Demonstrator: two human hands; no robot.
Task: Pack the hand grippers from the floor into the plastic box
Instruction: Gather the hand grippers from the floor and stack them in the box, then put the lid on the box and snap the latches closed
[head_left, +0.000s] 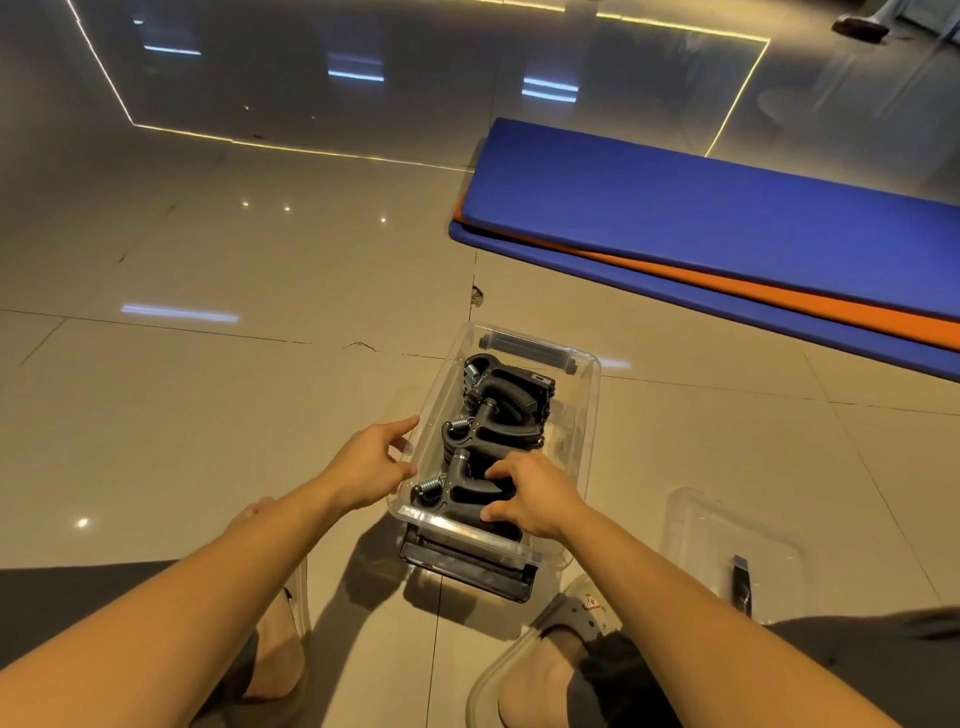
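So the clear plastic box (588, 400) sits on the tiled floor (208, 415) pretty much dead centre, long side running from 6 to 12 o'clock, with a black latch (467, 571) on the near end. The hand grippers (501, 410) are already inside it, black ones with little steel springs, lined up in a row from the near end to the far end, three that I can count. The left grip (371, 467) (bare hand) is at the box's 9 o'clock side, thumb and fingers clamped on the left wall just under the rim. The right grip (535, 499) is reaching in at the 6 o'clock end, fingers curled down over the nearest hand gripper (462, 493), thumb near the front rim. Can't tell how firmly it's squeezing, tbh. At about 4 o'clock from the box there's a clear lid (691, 525) lying flat on the floor, well apart from it. Up at 1 to 2 o'clock are stacked blue and orange mats (675, 208). A foot in a grey sandal (582, 605) shows at 5 o'clock, just beside the box.
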